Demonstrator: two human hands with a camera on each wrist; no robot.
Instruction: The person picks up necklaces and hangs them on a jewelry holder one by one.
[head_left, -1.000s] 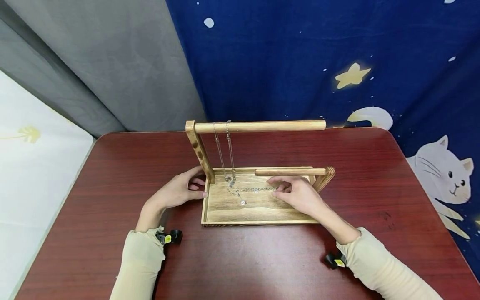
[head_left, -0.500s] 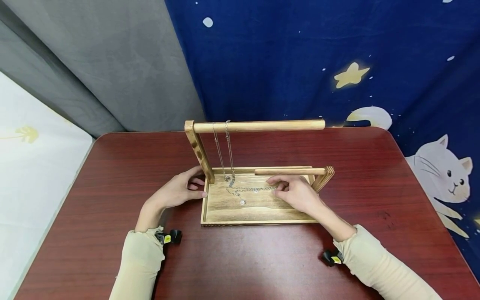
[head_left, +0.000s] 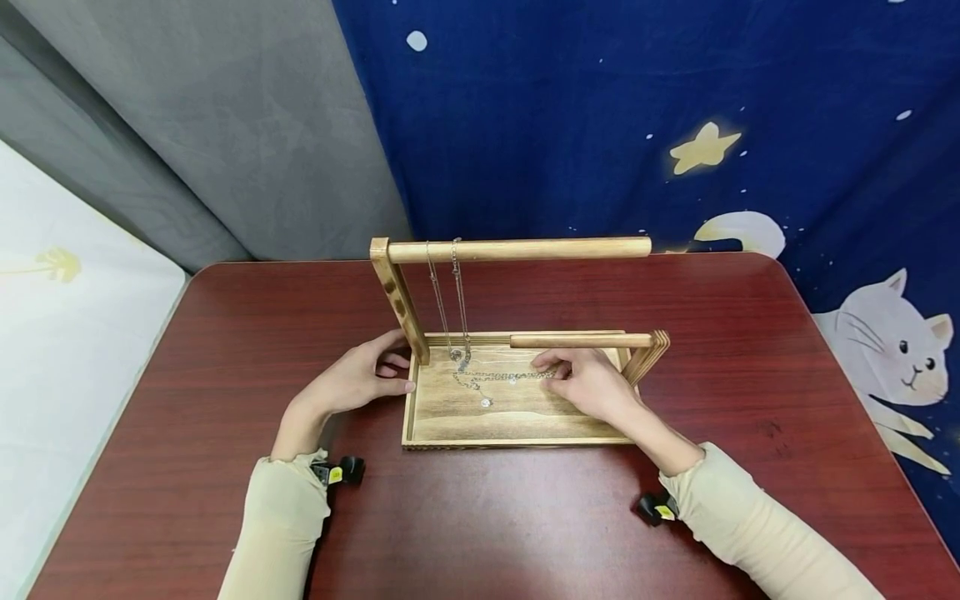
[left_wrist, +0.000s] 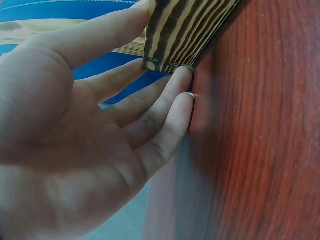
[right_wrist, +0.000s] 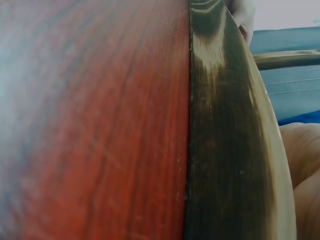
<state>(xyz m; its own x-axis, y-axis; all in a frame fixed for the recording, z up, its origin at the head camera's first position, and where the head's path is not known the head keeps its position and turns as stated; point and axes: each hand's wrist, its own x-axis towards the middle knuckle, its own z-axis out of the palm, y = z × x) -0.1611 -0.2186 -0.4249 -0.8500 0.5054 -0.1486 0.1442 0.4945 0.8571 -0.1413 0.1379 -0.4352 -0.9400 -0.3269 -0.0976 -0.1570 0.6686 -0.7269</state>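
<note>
A wooden jewelry stand [head_left: 480, 432] has a shallow tray base. My left hand [head_left: 356, 375] holds its left end, thumb over the rim and fingers against the outer side. In the left wrist view, the left hand [left_wrist: 110, 110] meets the striped end of the stand [left_wrist: 180, 32]. A silver chain necklace [head_left: 510, 377] lies stretched across the tray floor, a small pendant [head_left: 486, 402] at its left. My right hand [head_left: 592, 383] pinches the necklace's right end, low over the tray. In the right wrist view, the tray's front wall hides most of the right hand [right_wrist: 302, 155].
Two necklaces [head_left: 460, 292] hang from the tall upper bar [head_left: 540, 249], near the left post [head_left: 401, 304]. A shorter, lower bar [head_left: 581, 341] runs from the right post [head_left: 648, 357], just behind the right hand. The stand sits on a red-brown table [head_left: 480, 517].
The right forearm has shifted slightly left, while the fingers stay on the necklace's end. The left hand keeps its place on the stand.
</note>
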